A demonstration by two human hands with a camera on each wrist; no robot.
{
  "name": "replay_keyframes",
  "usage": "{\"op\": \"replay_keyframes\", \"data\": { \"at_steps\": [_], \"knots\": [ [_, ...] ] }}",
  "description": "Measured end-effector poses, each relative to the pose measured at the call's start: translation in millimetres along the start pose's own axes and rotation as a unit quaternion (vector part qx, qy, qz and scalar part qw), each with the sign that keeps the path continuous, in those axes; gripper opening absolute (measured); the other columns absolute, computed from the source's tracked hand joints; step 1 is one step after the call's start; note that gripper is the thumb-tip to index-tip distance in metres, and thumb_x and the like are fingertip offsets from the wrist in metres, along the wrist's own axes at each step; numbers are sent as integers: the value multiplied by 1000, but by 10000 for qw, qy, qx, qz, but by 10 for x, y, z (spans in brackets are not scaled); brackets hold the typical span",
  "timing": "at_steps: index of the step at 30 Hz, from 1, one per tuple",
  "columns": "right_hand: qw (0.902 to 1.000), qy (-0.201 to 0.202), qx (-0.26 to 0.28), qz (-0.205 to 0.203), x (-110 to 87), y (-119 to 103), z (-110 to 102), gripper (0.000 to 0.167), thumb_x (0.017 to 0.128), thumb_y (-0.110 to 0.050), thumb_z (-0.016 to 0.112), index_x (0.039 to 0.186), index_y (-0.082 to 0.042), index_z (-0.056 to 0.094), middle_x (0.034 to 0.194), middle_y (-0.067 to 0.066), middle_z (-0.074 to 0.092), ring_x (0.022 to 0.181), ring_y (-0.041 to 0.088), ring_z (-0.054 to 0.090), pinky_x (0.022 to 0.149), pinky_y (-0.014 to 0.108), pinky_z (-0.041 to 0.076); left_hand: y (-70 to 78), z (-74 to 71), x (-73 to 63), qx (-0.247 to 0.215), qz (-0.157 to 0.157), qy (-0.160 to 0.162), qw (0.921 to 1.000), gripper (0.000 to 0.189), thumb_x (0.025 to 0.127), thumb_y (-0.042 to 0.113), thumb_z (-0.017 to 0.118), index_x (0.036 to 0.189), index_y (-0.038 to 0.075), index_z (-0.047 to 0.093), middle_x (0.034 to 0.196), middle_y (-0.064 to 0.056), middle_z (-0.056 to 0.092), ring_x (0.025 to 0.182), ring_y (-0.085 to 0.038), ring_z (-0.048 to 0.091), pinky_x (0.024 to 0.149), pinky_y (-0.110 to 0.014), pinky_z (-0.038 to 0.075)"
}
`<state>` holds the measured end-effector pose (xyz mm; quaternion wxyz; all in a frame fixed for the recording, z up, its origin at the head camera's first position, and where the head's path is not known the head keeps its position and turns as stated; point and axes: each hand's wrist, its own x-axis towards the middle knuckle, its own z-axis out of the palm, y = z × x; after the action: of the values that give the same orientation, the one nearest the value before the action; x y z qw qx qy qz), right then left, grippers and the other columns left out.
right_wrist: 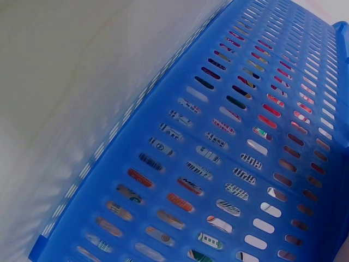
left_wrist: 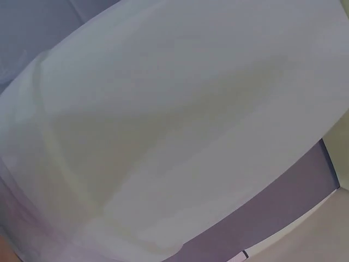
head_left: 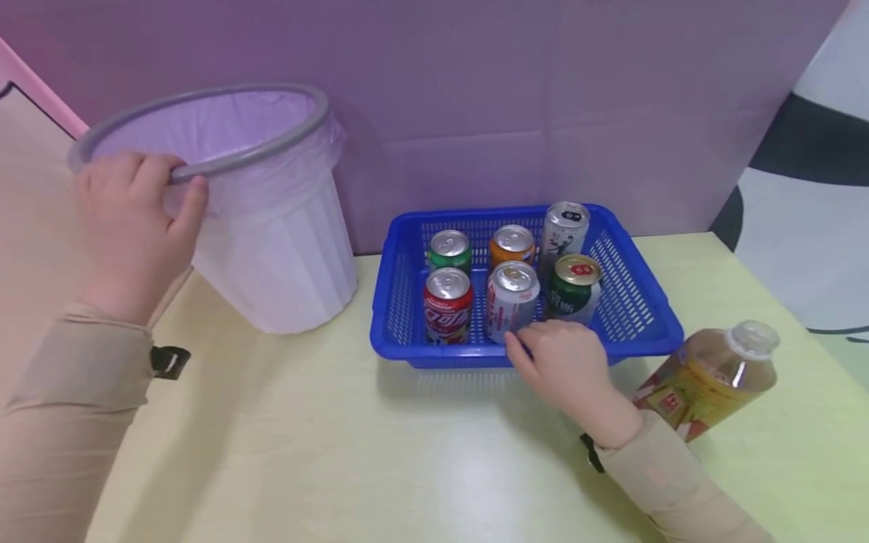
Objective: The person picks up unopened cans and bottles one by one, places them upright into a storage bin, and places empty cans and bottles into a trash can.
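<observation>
In the head view my left hand (head_left: 132, 230) grips the grey rim of a white waste bin (head_left: 292, 256), fingers over the edge and thumb on the near side. The bin leans and has a clear liner. My right hand (head_left: 566, 369) holds the front rim of a blue plastic basket (head_left: 434, 353). Upright inside are several drink cans, including a red can (head_left: 448, 309), a white can (head_left: 512, 302) and a dark green can (head_left: 573, 294). The bin wall (left_wrist: 218, 98) fills the left wrist view; the basket's slotted side (right_wrist: 163, 101) fills much of the right wrist view.
A clear-capped plastic bottle (head_left: 713, 381) with a yellow label stands right of the basket, beside my right forearm. The pale table (head_left: 380, 467) extends in front. A purple wall panel (head_left: 462, 90) rises behind the bin and basket.
</observation>
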<state>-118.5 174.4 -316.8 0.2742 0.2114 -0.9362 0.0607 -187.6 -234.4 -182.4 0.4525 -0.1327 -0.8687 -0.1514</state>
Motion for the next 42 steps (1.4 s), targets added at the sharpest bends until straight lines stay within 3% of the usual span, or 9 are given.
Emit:
{"op": "replay_keyframes", "data": {
  "at_steps": [12,20,24,29,32,36,38,40,42],
  "knots": [
    [10000,13,85,30,11,-7,1,42,87,-28,57,50,-16,43,47,-3,41,44,16,42,42,30,32,63,22,-8,-421,-512,156,9977,40,91,29,55,93,-11,58,90,-22,45,92,-39,35,99,-39,16],
    [9995,-154,248,81,27,-7,-22,43,88,-28,58,50,-17,40,48,-4,39,43,14,39,43,29,31,108,64,-12,-475,-530,451,9964,38,89,27,57,86,-11,55,86,-23,44,85,-34,32,97,-38,17],
    [9987,-328,379,93,33,-2,-46,41,89,-29,58,52,-17,44,49,-4,41,45,14,42,44,30,33,86,90,-15,-538,-409,608,9959,40,89,29,56,83,-11,52,83,-21,42,86,-39,33,98,-39,17],
    [9942,-603,891,37,19,25,-157,24,92,-28,57,81,-10,67,74,1,64,71,21,60,68,39,48,101,112,-8,-561,-356,731,9951,42,88,30,55,80,-11,51,83,-22,41,84,-40,32,96,-37,17],
    [9915,-757,1056,-74,7,43,-276,26,91,-28,58,101,-7,68,94,6,68,90,25,62,82,45,47,98,130,-4,-546,-342,772,9949,43,87,31,55,81,-12,52,83,-23,42,79,-33,32,96,-38,18],
    [9901,-927,860,-604,9,64,-482,27,88,-28,62,105,-8,67,99,7,67,94,25,61,84,46,47,59,153,1,-482,-364,786,9951,45,88,33,55,82,-11,52,78,-15,39,79,-25,31,95,-37,18],
    [9876,-955,707,-1027,-3,75,-577,25,87,-28,63,104,-9,67,98,5,67,94,24,61,84,45,47,33,153,-3,-440,-348,759,9955,46,89,35,55,82,-11,52,78,-14,39,80,-28,34,96,-37,17],
    [9835,-979,553,-1419,-23,87,-667,25,84,-28,66,102,-11,68,96,4,66,93,23,61,82,44,48,13,145,-10,-415,-282,731,9961,47,90,36,53,83,-10,52,80,-15,41,85,-39,33,96,-36,17],
    [9788,-904,506,-1765,-50,116,-746,26,89,-34,60,101,-12,68,94,2,66,91,22,61,82,43,48,3,138,-18,-406,-251,689,9965,47,90,37,53,83,-10,51,77,-7,37,86,-41,34,96,-35,16]
  ]
}}
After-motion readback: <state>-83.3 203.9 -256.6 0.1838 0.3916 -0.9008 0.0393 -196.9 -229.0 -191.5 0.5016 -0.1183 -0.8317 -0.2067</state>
